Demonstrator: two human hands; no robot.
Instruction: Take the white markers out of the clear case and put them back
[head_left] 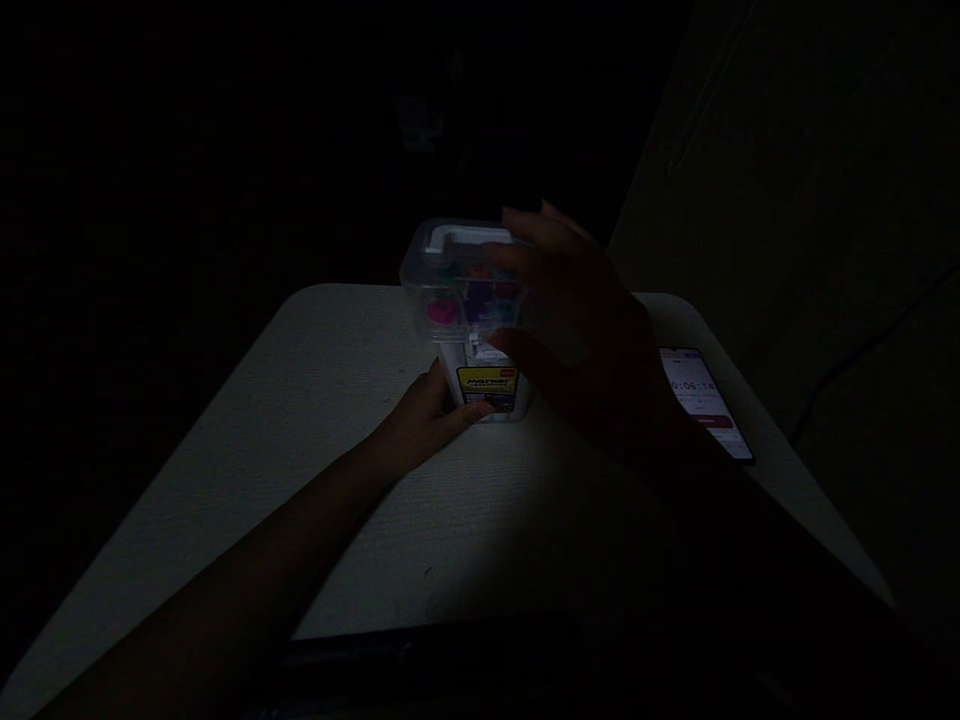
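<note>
And there it was, the clear marker box [491, 380], upright at twelve o'clock on the pale surface [322, 380], near the far edge. The left hand [416, 425] came in from seven o'clock, clamped low on the box, thumb across the yellow label. At three o'clock, the right hand [607, 310] curved around the wide top, fingers and thumb apart; blur and gloom meant you could not tell whether they gripped it.

Good handling here, by the look of it, called for a firm, low left-hand hold against tipping, with light, even right-hand pressure around the top so the plastic would not flex.

The count, then: one box, two hands, one surface. Inside, at least four coloured ends [442, 311], too dim for an exact tally. One lit phone [705, 385] lay at four o'clock from the box, and one dark cable [847, 370] ran beyond it, out past the surface's edge.
</note>
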